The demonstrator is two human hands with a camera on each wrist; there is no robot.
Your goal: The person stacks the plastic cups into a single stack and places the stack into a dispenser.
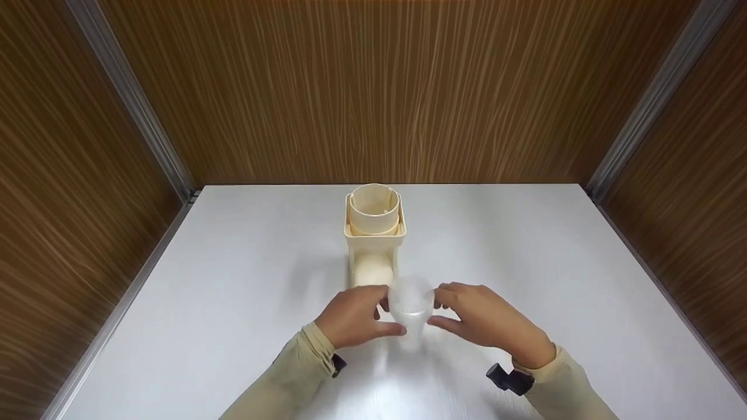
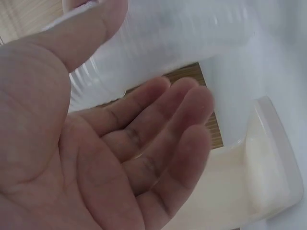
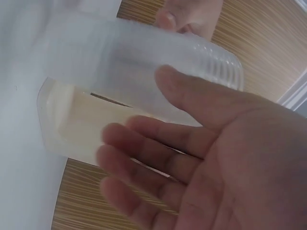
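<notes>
Between my two hands is a clear plastic cup stack [image 1: 412, 312], upright and blurred, with ribbed rims in both wrist views. My left hand [image 1: 359, 318] is at its left side, thumb at the near edge, fingers loosely bent. On the other side is my right hand [image 1: 481, 315], its thumb toward the stack and fingers relaxed. Neither palm wraps the cups [image 2: 158, 43]; whether the fingertips touch them [image 3: 134, 62] is unclear. Just beyond the hands is a beige plastic holder [image 1: 375, 240] with a round open tube [image 1: 374, 223] in its top.
The white table [image 1: 245, 251] lies under everything. Wood-grain panels [image 1: 373, 87] stand at the back and both sides, with metal corner strips [image 1: 134, 99]. Black straps with small devices [image 1: 510, 379] are at the wrists.
</notes>
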